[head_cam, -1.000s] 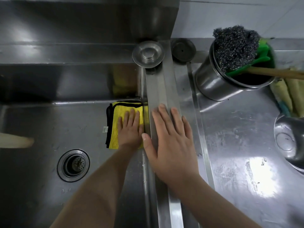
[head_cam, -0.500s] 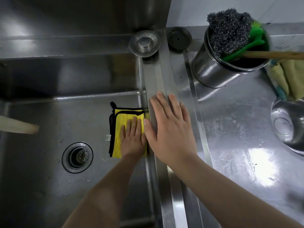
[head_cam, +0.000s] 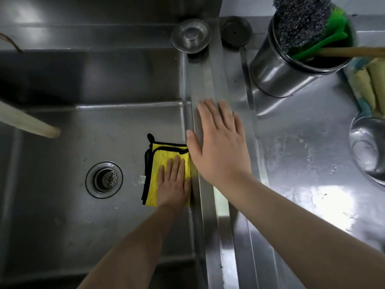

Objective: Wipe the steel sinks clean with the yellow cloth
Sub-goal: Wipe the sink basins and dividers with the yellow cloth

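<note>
Head view: folded yellow cloth with black trim (head_cam: 155,176) lies lower centre, on floor of steel sink (head_cam: 87,130) by right wall. Left hand (head_cam: 174,184) presses it, fingers straight. Right hand (head_cam: 220,147) rests flat, fingers spread, on steel rim (head_cam: 205,84).

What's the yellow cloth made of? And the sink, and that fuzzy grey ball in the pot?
Cloth: looks like soft fluffy microfibre, with black stitched edging.
Sink: brushed steel, dull grey shine with fine scratches.
Ball: probably steel wool, a tangle of thin, wiry grey strands.
</note>
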A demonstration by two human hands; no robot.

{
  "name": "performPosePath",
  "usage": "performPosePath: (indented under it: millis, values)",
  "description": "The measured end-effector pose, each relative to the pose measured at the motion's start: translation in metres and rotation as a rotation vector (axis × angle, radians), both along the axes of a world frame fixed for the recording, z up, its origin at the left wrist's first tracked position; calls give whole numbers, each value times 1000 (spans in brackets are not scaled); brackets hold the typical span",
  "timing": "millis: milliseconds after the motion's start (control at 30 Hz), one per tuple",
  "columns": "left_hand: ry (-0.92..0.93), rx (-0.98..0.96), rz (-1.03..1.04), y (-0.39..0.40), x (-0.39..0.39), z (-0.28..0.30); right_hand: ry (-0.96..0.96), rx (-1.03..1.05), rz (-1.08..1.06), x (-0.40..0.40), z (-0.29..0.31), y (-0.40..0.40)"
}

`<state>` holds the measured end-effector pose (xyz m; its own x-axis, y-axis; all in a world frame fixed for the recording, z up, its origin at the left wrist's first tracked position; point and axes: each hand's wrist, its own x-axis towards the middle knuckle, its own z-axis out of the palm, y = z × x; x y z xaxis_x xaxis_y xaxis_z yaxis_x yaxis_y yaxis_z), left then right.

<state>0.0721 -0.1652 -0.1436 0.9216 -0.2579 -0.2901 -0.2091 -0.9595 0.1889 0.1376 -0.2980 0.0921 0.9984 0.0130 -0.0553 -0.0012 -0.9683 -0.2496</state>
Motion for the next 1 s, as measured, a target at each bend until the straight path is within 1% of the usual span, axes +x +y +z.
performPosePath:
  millis: [133,333,533,800,1000]
  values:
    - [-42,-87,-16,7,-22,4,-16,-10,-1,0,0,0]
    - [18,-79,-59,15,-55,3,-21,-29,14,0,0,-1]
    - [67,-69,-161,28,-81,4,-22,-22,13,0,-1,-1]
    - [65,39,-329,41,-103,8,-30,-17,16,0,-2,-2]
    - [96,7,-479,59,-114,9,-40,-6,12,0,-1,-2]
